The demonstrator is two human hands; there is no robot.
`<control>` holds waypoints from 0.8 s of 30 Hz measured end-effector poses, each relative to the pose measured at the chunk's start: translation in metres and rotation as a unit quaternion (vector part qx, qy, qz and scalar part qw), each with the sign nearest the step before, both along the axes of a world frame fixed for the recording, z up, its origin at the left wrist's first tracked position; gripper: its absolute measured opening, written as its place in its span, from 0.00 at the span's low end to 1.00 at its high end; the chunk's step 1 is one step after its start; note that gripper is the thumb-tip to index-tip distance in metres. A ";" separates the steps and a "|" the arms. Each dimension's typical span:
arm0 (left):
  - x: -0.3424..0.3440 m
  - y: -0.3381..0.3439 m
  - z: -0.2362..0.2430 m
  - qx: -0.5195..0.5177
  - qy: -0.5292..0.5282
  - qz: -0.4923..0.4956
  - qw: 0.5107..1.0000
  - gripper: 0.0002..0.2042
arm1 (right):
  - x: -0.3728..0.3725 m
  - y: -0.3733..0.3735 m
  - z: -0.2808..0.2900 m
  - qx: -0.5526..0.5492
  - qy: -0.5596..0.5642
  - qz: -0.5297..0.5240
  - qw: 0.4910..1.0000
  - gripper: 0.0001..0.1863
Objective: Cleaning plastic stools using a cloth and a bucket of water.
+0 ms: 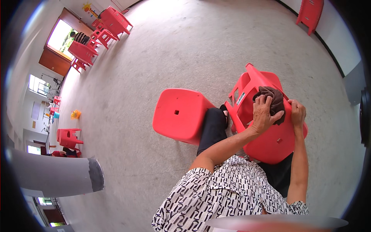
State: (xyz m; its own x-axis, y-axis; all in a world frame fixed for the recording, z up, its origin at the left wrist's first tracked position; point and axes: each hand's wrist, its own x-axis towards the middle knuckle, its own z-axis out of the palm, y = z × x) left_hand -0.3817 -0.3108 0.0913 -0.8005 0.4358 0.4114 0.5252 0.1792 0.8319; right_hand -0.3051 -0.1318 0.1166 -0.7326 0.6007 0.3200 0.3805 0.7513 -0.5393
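A red plastic stool (266, 149) is tipped over in front of my legs, its legs pointing away from me and a pale label on one side. My left hand (264, 114) presses a crumpled dark brown cloth (276, 98) against the stool, fingers curled over the cloth. At the stool's right edge my right hand (297, 112) is closed around the plastic. Just left of my knee, a second red stool (176, 125) stands upright, with a small hole in its seat.
A grey pillar (58, 174) rises at the left. Red stools, some stacked (114, 21), stand at the far left near a doorway, where a person in a striped top (80, 37) is. Another stack (310, 13) stands by the far right wall. A yellow-orange item (75, 114) lies on the floor.
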 end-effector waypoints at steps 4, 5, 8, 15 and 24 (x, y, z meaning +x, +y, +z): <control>0.001 0.000 -0.009 0.011 -0.005 -0.007 1.000 0.31 | -0.001 0.004 -0.004 0.007 0.006 0.008 1.000 0.22; 0.001 -0.001 -0.012 0.014 -0.004 -0.007 1.000 0.31 | -0.001 0.004 -0.006 0.009 0.001 0.004 1.000 0.22; 0.003 -0.010 -0.025 0.023 -0.002 -0.013 1.000 0.31 | -0.004 0.009 -0.015 0.018 -0.001 0.003 1.000 0.23; 0.028 -0.055 -0.075 0.010 -0.021 -0.033 0.999 0.32 | -0.006 0.013 -0.014 -0.016 -0.020 0.011 1.000 0.24; 0.052 -0.083 -0.131 0.004 -0.018 -0.053 0.998 0.35 | -0.005 0.038 0.004 -0.062 -0.142 0.114 0.981 0.22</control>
